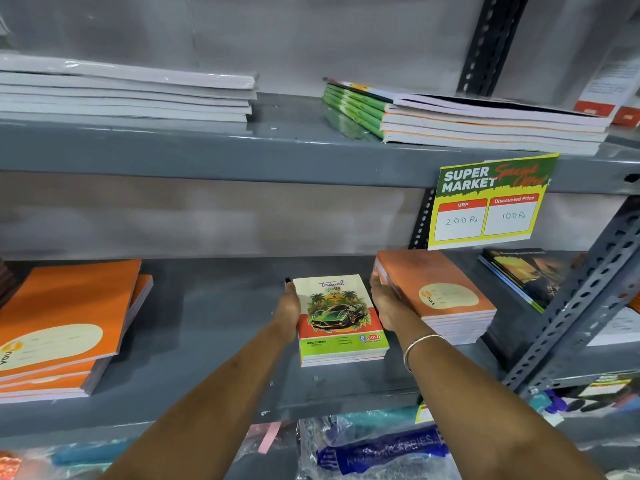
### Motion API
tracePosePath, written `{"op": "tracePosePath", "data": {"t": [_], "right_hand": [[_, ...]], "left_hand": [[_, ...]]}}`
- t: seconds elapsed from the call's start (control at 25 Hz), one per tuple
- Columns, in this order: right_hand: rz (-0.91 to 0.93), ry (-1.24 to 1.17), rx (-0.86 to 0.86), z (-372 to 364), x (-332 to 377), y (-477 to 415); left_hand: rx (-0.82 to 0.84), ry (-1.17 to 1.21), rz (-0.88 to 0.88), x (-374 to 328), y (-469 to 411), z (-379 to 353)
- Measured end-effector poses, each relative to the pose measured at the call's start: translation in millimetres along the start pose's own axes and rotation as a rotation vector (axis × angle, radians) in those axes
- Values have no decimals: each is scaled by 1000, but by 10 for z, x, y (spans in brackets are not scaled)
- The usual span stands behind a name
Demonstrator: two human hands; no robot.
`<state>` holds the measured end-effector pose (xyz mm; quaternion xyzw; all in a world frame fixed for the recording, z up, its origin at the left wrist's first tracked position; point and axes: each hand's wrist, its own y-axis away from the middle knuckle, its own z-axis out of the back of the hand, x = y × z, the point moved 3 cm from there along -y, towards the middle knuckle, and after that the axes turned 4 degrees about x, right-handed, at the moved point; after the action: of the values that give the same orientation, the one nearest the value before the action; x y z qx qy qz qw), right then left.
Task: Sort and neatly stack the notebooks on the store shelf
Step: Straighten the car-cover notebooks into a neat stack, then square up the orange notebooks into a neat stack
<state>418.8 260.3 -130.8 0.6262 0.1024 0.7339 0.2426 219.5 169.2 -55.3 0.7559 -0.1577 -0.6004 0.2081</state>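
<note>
In the head view, a person is reaching both bare arms into the middle shelf point(214, 327) of a grey metal rack. The left hand point(289, 313) is pressing flat against the left edge of a small stack of car-cover notebooks point(341, 317), fingers extended along its side, while the right hand point(382, 303) is pressing flat against the opposite edge. Neither grip is curling closed; both palms are squeezing the stack between them, so the hold is a two-sided clamp rather than a pinch. The stack is lying flat on the shelf, centre-right, with its near end toward the front lip.

Just beside the right hand an orange notebook stack point(440, 299) is sitting slightly skewed, its corner touching or nearly touching the back of that hand. Farther left, well apart, a larger orange pile point(62, 327) is lying fanned and uneven. On the upper shelf a white-edged pile point(128, 95) and a green-spined pile point(450, 116) are resting, and a price sign point(488, 202) is hanging from that shelf's edge.

The car-cover notebooks are looking thin, soft-covered and light, with glossy fronts that are likely to slide over one another. Squeezing only the long edges is probably risking the middle copies slipping out or bowing; a steadier hold seems to be fingers underneath and thumbs on top, near the spine side. The covers are likely to crease if gripped hard at the corners.
</note>
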Motion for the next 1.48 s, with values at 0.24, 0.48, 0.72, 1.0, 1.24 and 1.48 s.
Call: {"op": "tracePosePath", "data": {"t": [0.24,0.48,0.72,1.0,1.24,1.48], "right_hand": [[-40,-41,39,-24,247,761],[-123,14,-90,154,-717,-1259],[-104,-119,117,161,-505,-580],[-116,-89,48,229,-493,-691],[106,348,83,-106,426,871],[407,560,-21,-759,917,999]], "left_hand": [[-41,113,-59,107,6,-66],[-22,216,-44,167,31,-46],[-32,217,-27,237,-89,-10],[-44,211,-39,231,-36,0],[-57,89,-109,5,111,46],[-467,-387,-554,-645,345,1020]]}}
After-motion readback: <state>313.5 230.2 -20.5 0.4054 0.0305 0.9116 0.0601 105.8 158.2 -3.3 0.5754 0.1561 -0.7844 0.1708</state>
